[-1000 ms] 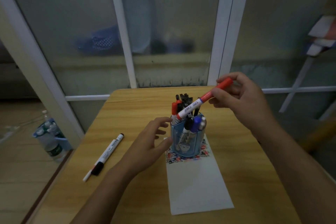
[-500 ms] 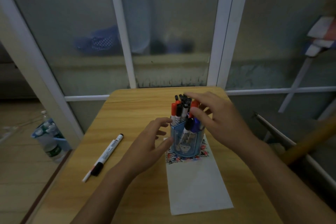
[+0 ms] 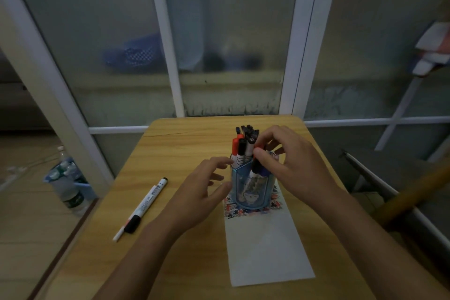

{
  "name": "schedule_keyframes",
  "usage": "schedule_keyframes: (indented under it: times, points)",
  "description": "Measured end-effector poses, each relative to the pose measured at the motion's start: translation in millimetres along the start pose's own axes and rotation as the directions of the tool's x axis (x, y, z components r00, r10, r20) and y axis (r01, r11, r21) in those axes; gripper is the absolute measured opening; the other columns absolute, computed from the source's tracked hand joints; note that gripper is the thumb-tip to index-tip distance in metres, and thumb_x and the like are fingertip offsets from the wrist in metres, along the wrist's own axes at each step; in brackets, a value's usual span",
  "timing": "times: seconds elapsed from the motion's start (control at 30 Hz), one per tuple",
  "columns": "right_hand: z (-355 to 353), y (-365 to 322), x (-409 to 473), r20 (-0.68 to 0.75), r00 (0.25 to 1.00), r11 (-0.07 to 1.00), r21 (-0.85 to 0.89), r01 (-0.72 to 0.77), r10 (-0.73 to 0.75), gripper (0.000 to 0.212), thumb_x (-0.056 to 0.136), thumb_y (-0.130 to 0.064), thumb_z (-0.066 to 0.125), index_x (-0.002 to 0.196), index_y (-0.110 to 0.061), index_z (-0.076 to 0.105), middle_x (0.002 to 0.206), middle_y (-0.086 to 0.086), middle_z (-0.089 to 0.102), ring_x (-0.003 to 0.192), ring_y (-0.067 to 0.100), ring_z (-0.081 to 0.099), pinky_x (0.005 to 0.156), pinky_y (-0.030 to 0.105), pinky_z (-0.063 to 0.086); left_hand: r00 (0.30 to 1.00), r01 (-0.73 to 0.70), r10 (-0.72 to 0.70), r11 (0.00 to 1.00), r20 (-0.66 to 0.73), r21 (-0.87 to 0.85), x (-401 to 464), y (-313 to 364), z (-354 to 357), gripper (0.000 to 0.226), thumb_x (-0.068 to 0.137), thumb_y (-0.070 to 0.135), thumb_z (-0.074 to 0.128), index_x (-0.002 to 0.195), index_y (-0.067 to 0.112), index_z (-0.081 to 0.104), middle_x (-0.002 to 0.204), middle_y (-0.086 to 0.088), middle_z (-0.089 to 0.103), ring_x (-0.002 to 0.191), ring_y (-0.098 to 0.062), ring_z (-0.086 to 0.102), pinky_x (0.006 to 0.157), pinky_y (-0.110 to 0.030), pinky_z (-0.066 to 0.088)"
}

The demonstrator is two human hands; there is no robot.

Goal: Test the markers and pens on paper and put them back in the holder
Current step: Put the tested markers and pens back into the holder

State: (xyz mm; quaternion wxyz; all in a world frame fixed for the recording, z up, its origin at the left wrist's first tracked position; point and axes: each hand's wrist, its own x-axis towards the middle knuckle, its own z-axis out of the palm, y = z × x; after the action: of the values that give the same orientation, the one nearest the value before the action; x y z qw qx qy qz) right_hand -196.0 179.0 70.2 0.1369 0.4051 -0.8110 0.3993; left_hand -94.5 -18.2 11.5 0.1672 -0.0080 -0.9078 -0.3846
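Holder (image 3: 253, 192) on paper (image 3: 265, 248), full of markers (image 3: 241, 148).

one head-worn wide-angle view
it looks forward and down from close above the tabletop (image 3: 185, 153), facing a glazed white-framed partition (image 3: 168, 56) just beyond its far edge

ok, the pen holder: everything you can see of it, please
The pen holder is a translucent blue plastic cup with a cartoon print on its front, standing upright on the scribbled far end of the paper strip, mid-table. It is crowded with upright markers with red, black and blue caps. The left hand has its thumb at the holder's left wall; contact looks likely but is not certain. The right hand reaches over its rim, fingers curled round a marker.
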Motion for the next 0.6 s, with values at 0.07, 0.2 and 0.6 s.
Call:
schedule_keyframes:
  times: [0.07,0.2,0.6]
  points:
    - [1,-1,-2,-0.034,0.999,1.000,-0.015,0.011,-0.012,0.019,0.089,-0.041,0.057,0.105,-0.030,0.058,0.100,-0.015,0.059,0.092,0.004,0.056,0.077,0.038,0.053,1.000,0.001,-0.001,1.000,-0.015,0.000,0,-1,-2,0.044,0.094,0.036,0.057,0.133,0.048,0.041,0.129,0.019,0.051,0.111,0.006,0.054,0.092,-0.028,0.052]
    - [-1,-6,-6,-0.136,0.988,0.997,-0.040,0.072,-0.076,0.012,0.091,-0.030,0.061,0.102,-0.026,0.062,0.098,-0.013,0.057,0.088,0.002,0.052,0.073,0.025,0.048,0.999,0.034,-0.030,0.995,-0.039,0.096,-2,-11,-11,0.042,0.092,0.037,0.058,0.130,0.048,0.044,0.121,0.021,0.052,0.104,0.006,0.055,0.087,-0.026,0.053]
    - [44,-44,-44,0.036,0.946,0.943,-0.076,0.325,-0.324,0.008,0.094,-0.020,0.057,0.098,-0.022,0.063,0.084,-0.012,0.055,0.074,0.002,0.048,0.069,0.013,0.039,0.903,0.430,-0.337,0.671,-0.268,0.604,-28,-78,-73,0.030,0.090,0.052,0.058,0.113,0.033,0.056,0.099,0.004,0.054,0.093,-0.015,0.051,0.078,-0.034,0.050]
